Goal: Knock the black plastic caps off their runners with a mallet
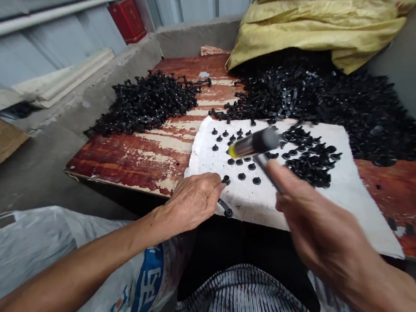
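Observation:
My right hand is wrapped round the handle of a small mallet with a dark head and a yellow band. The mallet is raised over a white cloth and slightly blurred. My left hand is closed at the cloth's near left edge, pinching a black plastic strap piece whose round end sticks out below the fingers. A small black stud shows at the fingertips. Several round black pieces with upright stems, such as one black disc, stand in loose rows on the cloth.
Small black parts are heaped on the cloth's right side. Behind lie a pile of black strap pieces and a larger black pile spilling from a yellow sack. A white bag stands below the worn red board.

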Action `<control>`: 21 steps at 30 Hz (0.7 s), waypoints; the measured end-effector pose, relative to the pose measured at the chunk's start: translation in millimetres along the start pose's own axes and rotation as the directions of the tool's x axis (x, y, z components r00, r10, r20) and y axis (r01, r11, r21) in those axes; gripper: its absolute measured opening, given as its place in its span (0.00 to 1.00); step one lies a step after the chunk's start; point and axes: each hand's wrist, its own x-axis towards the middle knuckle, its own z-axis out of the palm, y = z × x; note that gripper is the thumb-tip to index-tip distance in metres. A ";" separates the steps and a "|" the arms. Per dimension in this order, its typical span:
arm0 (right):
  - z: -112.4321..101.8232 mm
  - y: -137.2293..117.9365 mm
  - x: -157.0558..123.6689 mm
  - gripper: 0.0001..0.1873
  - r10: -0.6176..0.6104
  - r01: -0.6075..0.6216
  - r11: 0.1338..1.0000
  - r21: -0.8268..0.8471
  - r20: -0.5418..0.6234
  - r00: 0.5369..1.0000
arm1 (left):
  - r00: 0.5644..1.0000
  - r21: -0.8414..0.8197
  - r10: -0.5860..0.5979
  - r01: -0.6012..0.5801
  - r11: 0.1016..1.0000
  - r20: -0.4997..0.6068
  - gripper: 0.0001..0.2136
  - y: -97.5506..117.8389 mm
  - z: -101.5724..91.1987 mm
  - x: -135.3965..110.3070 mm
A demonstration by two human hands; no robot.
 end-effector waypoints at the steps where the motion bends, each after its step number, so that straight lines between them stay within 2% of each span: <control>1: 0.6 0.2 1.0 0.35 -0.002 0.003 1.000 -0.019 0.048 0.999 | 1.000 -0.001 -0.003 0.003 1.000 0.005 0.15 0.3 -0.1 0.2; 3: 1.3 0.1 3.9 0.33 0.000 0.001 1.000 -0.012 0.102 0.995 | 1.000 -0.004 -0.009 0.009 1.000 0.014 0.14 1.2 -0.1 0.6; 7: 1.2 -2.5 6.7 0.34 0.022 -0.020 0.998 0.065 -0.025 0.999 | 1.000 -0.017 -0.030 0.030 0.999 0.005 0.15 2.3 1.0 0.4; 11: 3.4 -1.6 2.5 0.33 0.025 -0.030 0.997 0.074 0.079 0.997 | 1.000 -0.038 -0.015 0.015 0.999 -0.001 0.14 1.1 3.4 0.0; 15: 5.2 0.7 0.4 0.33 0.079 -0.082 0.991 0.102 0.034 0.996 | 1.000 -0.054 -0.030 0.030 0.998 0.007 0.14 1.0 5.1 -0.1; 18: 4.8 0.9 4.5 0.28 0.091 -0.105 0.983 0.148 0.094 0.991 | 0.999 -0.045 -0.041 0.042 0.998 0.014 0.13 2.7 3.4 -0.1; 20: 2.4 0.6 6.4 0.24 0.176 -0.180 0.954 0.240 0.037 0.984 | 0.999 -0.047 -0.046 0.047 0.998 0.019 0.13 2.2 -0.5 1.3; 21: 0.3 1.1 6.2 0.22 0.260 -0.242 0.923 0.301 -0.021 0.966 | 0.999 -0.051 -0.047 0.047 0.998 0.011 0.13 0.5 -3.7 3.1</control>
